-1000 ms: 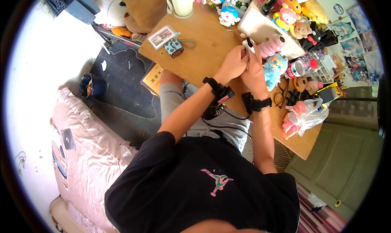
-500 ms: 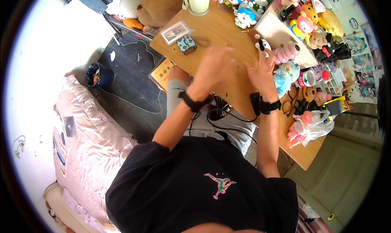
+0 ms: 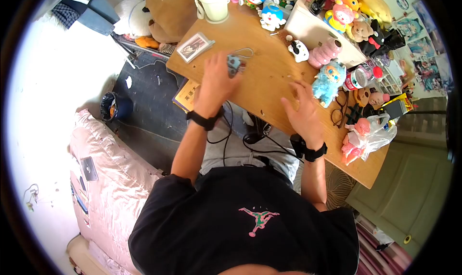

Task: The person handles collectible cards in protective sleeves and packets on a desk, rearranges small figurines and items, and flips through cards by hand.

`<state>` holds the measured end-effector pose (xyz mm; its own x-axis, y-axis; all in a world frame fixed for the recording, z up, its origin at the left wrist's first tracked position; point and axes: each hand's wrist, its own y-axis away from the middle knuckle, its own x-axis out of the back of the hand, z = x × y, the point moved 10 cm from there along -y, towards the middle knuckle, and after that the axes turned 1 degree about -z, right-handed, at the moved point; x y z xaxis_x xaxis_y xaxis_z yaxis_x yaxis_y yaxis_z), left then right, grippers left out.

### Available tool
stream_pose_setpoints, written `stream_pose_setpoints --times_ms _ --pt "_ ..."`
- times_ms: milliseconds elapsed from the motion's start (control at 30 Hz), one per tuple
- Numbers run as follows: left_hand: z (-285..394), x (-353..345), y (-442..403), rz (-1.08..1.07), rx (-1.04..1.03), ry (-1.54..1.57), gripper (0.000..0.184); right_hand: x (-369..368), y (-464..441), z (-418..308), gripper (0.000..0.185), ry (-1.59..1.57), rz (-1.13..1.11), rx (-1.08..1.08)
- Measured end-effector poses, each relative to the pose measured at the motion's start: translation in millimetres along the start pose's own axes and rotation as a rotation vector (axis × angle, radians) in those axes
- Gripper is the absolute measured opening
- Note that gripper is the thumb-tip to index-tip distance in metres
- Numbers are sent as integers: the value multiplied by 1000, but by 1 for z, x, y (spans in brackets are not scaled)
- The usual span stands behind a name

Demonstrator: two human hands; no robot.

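My left hand, slightly blurred, has its fingers closed round a small blue and brown patterned pouch with a looped strap, over the left part of the wooden desk. To the left of the pouch lies a framed card. Above the desk's front edge, my right hand is open with its fingers apart and nothing in it. A blue fluffy doll is nearest to it. Beyond sit a white and black toy and a pink ridged object.
A pale lidded cup and several figurines stand at the back. Glasses, a bottle and a bagged pink doll are on the right. Black cables hang between my wrists.
My hands, together at the white and black toy at first, have parted. My left hand has moved left, taken hold of the pouch and shifted it right. My right hand has drawn back toward me.
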<state>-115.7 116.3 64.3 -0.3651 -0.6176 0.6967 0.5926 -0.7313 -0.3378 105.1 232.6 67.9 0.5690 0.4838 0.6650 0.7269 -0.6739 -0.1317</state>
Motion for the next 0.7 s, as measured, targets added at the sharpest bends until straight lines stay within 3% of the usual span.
stream_pose_setpoints --times_ms 233,333,433,700 --pt "47 -66 -47 121 -104 141 62 -4 7 13 41 -41 -6 18" --pt "57 -92 -70 -9 -97 109 66 -3 7 17 41 -60 -22 11" --pt "63 -100 -81 -19 -94 64 65 -4 9 20 41 -67 -33 18" --pt "52 -85 -71 -29 -23 116 81 -3 6 24 41 -105 -42 39"
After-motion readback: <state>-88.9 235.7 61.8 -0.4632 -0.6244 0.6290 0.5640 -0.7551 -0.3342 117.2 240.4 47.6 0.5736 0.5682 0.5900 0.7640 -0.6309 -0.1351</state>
